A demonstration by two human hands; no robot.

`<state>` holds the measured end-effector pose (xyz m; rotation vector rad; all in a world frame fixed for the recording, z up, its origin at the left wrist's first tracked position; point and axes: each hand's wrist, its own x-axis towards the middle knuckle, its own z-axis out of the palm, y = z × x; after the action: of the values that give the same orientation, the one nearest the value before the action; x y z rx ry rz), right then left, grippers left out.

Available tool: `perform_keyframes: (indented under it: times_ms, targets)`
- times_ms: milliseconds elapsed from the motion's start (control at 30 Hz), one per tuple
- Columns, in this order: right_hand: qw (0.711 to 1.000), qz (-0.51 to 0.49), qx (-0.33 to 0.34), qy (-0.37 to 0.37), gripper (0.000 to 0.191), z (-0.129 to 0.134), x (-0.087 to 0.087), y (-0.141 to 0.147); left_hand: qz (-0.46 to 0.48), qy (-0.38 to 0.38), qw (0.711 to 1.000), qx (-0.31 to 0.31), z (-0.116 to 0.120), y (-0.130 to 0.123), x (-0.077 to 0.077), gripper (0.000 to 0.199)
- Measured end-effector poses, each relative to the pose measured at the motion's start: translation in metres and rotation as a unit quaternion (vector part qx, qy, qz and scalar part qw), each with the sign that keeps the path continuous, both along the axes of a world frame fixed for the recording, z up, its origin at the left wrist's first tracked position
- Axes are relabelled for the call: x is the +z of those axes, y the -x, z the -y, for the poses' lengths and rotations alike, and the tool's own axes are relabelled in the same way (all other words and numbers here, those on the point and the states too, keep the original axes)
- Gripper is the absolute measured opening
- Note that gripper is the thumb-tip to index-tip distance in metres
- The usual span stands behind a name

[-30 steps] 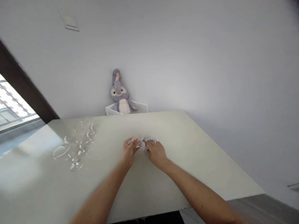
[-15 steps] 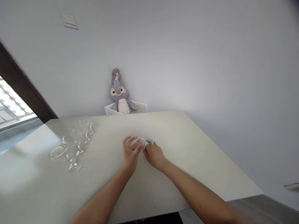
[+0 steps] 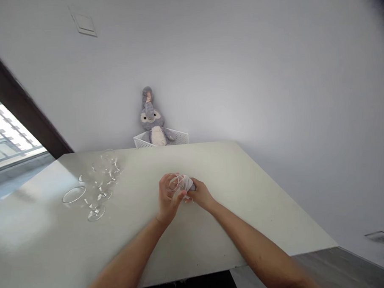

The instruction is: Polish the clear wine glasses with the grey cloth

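My left hand [image 3: 167,201] is wrapped round the bowl of a clear glass [image 3: 173,183], which lies tilted on its side above the middle of the table, its rim toward the left. My right hand [image 3: 201,195] grips a white and grey cloth [image 3: 188,184] pressed around the glass's right end. The cloth hides the stem and foot. Several clear stemmed glasses stand upright at the left of the table, the nearest one [image 3: 96,212] having a wide round rim.
The pale table [image 3: 245,209] ends at a wall behind. Past its far edge, a grey plush toy [image 3: 158,136] sits in a white perforated basket [image 3: 181,138]. A dark window frame [image 3: 24,96] slants at the left.
My right hand has turned and closed further round the end of the glass, with the cloth now bunched there. My left hand and the glass have shifted slightly to the right.
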<state>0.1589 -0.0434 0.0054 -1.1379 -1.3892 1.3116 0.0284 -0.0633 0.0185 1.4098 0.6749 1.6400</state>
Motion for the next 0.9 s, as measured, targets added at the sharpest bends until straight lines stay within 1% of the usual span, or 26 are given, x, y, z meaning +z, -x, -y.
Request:
perform_keyframes:
  times_ms: [67,167,233,333,400,467,533,633,767,833,900]
  targets:
    - [1.000,-0.007,0.007,-0.001,0.033,-0.001,-0.002,-0.001,-0.005,-0.008,1.000,0.002,0.001,-0.001,-0.001,0.061]
    - [1.000,0.010,0.011,-0.003,0.031,-0.002,-0.006,-0.003,-0.005,-0.006,1.000,-0.008,0.000,-0.002,-0.004,0.064]
    - [1.000,0.025,0.011,0.002,0.028,-0.002,-0.007,-0.005,-0.010,0.012,1.000,-0.025,-0.001,-0.003,-0.005,0.067]
    - [0.999,0.025,0.014,0.015,0.023,0.000,-0.006,-0.005,-0.043,0.054,0.996,-0.049,-0.003,-0.003,-0.006,0.064]
    - [0.999,0.011,0.021,0.026,0.023,0.002,-0.003,-0.003,-0.056,0.073,0.994,-0.051,-0.003,-0.002,-0.005,0.062]
    - [0.999,-0.007,0.028,0.036,0.024,0.004,-0.001,0.001,-0.046,0.086,0.994,-0.045,-0.002,-0.001,-0.002,0.062]
    - [0.998,-0.028,0.026,0.039,0.027,0.006,0.001,0.004,-0.025,0.099,0.994,-0.032,-0.001,0.000,0.001,0.061]
    - [0.999,-0.044,0.001,0.031,0.029,0.006,0.006,0.006,0.007,0.109,0.994,-0.004,-0.001,0.001,0.006,0.060]
    - [0.999,-0.019,-0.031,0.032,0.030,0.004,0.011,0.000,0.061,0.090,0.994,0.033,-0.008,0.006,0.009,0.057]
    - [0.999,-0.001,-0.019,0.036,0.031,0.004,0.013,-0.004,0.087,0.070,0.991,0.070,-0.014,0.013,0.011,0.056]
    - [0.999,0.029,0.033,0.021,0.033,0.007,0.014,-0.006,0.100,0.045,0.988,0.111,-0.020,0.022,0.015,0.055]
